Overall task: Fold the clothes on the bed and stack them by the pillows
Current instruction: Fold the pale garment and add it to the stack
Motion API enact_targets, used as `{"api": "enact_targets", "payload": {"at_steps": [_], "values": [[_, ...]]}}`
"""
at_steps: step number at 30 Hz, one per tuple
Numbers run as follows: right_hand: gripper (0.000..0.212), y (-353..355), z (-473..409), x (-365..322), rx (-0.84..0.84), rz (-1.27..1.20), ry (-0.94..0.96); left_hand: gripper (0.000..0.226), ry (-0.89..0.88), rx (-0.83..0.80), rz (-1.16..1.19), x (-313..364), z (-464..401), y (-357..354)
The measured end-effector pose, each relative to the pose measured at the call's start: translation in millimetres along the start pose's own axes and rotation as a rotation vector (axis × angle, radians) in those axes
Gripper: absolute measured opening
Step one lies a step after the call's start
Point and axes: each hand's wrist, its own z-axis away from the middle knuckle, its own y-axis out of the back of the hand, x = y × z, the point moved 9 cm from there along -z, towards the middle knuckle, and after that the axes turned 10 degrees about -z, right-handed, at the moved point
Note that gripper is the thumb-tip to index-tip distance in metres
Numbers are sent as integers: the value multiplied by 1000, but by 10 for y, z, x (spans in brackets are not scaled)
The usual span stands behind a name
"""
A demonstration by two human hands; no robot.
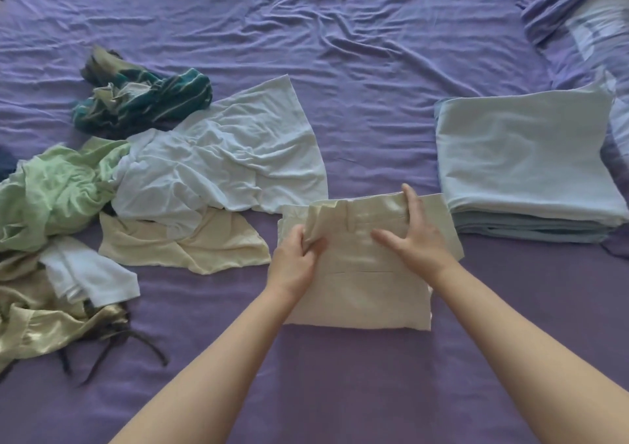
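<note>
Folding is under way on a cream garment [360, 283], apparently trousers or shorts judging by the waistband and pocket slit, which lies on the purple bed [340, 103] directly in front of the person. Its upper left corner is pinched and lifted by the left hand [296, 259], whose fingers are curled round a raised flap of the cloth. The right hand [412, 232] is laid flat on the upper right part of the garment, fingers straight and spread, so that the cloth is pressed down while the flap is turned.

The folded garment is seen as a rough rectangle, its long axis running away from the person, with the waistband end pointed toward the far side of the bed. The stack of folded clothes [531, 161] lies to the right of the garment and a little farther away, close beside it but not touching, with the pillows [592, 18] beyond it at the upper right. The right hand is therefore the nearer of the 2 to the stack, and a short carry to the right and slightly forward would probably be called for once the fold is finished.

To the left, unfolded clothes are heaped: a white shirt [221, 157], a pale yellow piece [190, 242], a green garment [58, 188] and a dark teal striped one [143, 103]. Much of the task is judged to remain.
</note>
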Motion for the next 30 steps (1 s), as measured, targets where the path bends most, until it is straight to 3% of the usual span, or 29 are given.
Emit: {"api": "enact_targets", "payload": {"at_steps": [3, 5, 8, 13, 15, 19, 24, 30], "values": [[91, -91, -96, 64, 58, 151, 89, 18, 2, 135, -325, -21, -155, -90], [92, -174, -101, 202, 50, 326, 92, 37, 58, 232, -483, -126, -163, -101], [97, -71, 94, 532, 189, 499, -73, 73, 226, 250, -443, -382, -112, -88], [117, 36, 551, 904, 484, 142, -455, 92, 356, 202, -176, -583, -45, -101], [115, 29, 555, 883, 515, 52, -455, 83, 432, 151, -12, -661, -69, -114], [95, 7, 474, 746, 440, -84, -353, 40, 443, 82, 219, -632, -100, -97], [60, 165, 519, 310, 431, -45, -173, 29, 237, 240, 251, -207, -45, 238], [49, 783, 436, -381, 506, -31, 65, 20, 86, 320, 303, 513, -152, 480]]}}
